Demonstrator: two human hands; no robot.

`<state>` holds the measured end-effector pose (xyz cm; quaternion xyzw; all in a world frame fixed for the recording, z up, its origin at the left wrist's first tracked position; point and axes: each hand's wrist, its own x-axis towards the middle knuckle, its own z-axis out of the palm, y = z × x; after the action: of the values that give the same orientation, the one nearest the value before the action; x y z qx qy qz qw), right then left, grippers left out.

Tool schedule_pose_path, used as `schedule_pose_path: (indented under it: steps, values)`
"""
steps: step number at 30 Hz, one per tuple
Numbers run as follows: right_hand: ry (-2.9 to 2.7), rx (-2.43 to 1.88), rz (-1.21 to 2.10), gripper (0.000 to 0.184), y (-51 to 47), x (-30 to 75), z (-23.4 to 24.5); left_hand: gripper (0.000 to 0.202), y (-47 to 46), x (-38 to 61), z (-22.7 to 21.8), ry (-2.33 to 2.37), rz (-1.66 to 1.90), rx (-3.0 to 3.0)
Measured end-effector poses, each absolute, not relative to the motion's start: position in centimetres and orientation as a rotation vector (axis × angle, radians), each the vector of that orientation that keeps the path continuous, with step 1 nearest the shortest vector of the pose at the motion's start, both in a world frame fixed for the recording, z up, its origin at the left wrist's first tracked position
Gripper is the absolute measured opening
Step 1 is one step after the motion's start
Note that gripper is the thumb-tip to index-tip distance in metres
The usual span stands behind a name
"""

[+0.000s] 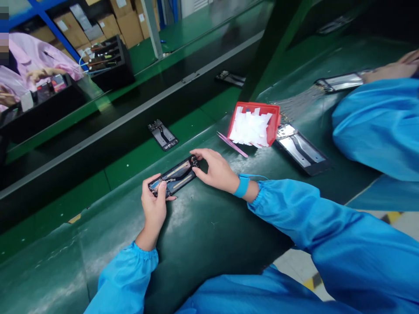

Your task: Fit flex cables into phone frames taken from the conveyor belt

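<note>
An opened phone frame (178, 176) with a black flex cable along it is held between my two hands, tilted above the green mat. My left hand (153, 198) grips its near-left end, thumb on top. At the opposite end, my right hand (216, 169) pinches the corner between thumb and fingers; a blue wrist strap (241, 186) circles that wrist. Just beyond my right hand lie pink tweezers (233, 145), beside a red tray (276, 120) heaped with white paper-like pieces (252, 126).
A second opened phone (304, 150) lies right of the tray, another phone (163, 134) on the sunken green conveyor strip. At right, a co-worker's blue sleeve (379, 126) reaches toward a phone (342, 82). Across the line, a person in pink (42, 50) works by black bins (113, 65).
</note>
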<state>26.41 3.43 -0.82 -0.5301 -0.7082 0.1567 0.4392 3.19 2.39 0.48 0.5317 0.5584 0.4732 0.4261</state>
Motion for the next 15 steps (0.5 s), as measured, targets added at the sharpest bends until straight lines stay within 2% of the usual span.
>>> schedule_pose_path:
  steps: [3, 15]
  values:
    - [-1.717, -1.301, 0.501, 0.043, 3.9, 26.7, -1.4, 0.053, 1.9, 3.4, 0.6, 1.395, 1.174, 1.359]
    - [-1.710, -1.230, 0.379, 0.040, 3.7, 26.0, -1.2, 0.040, 0.2, 3.5, -0.3, 1.326, 1.142, 1.573]
